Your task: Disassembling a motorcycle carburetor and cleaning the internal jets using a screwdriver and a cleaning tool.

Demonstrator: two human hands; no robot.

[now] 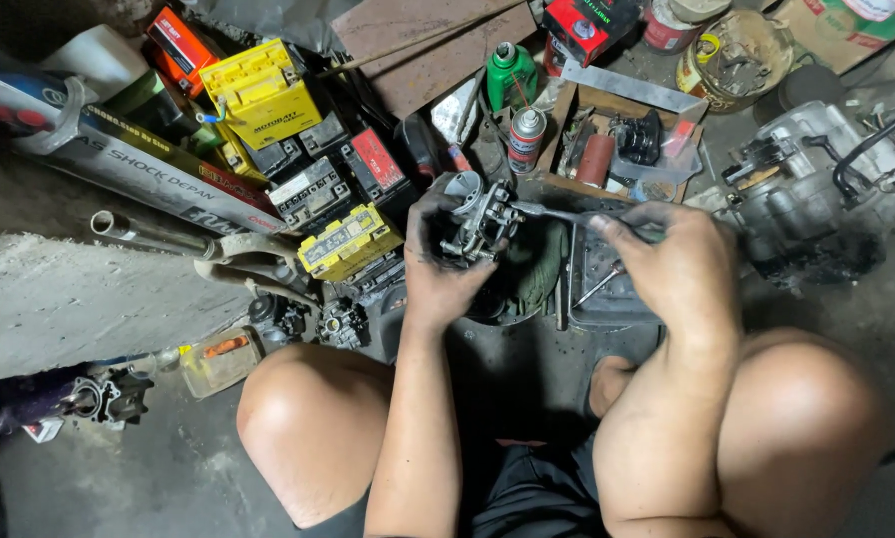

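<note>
My left hand [440,271] is closed around a small metal carburetor [475,215], holding it up above the floor between my knees. My right hand [679,261] grips a slim metal tool [547,211] whose tip meets the right side of the carburetor. Both hands are smeared with dark grease. The tool's handle is hidden inside my right fist. A dark shallow tray [599,284] lies on the floor just beneath my right hand.
Yellow and black batteries [265,92] are piled at the upper left beside long boxes [149,169]. A green bottle [510,72], a spray can [525,139] and a wooden box of parts [622,139] sit behind. An engine block [806,194] stands at right.
</note>
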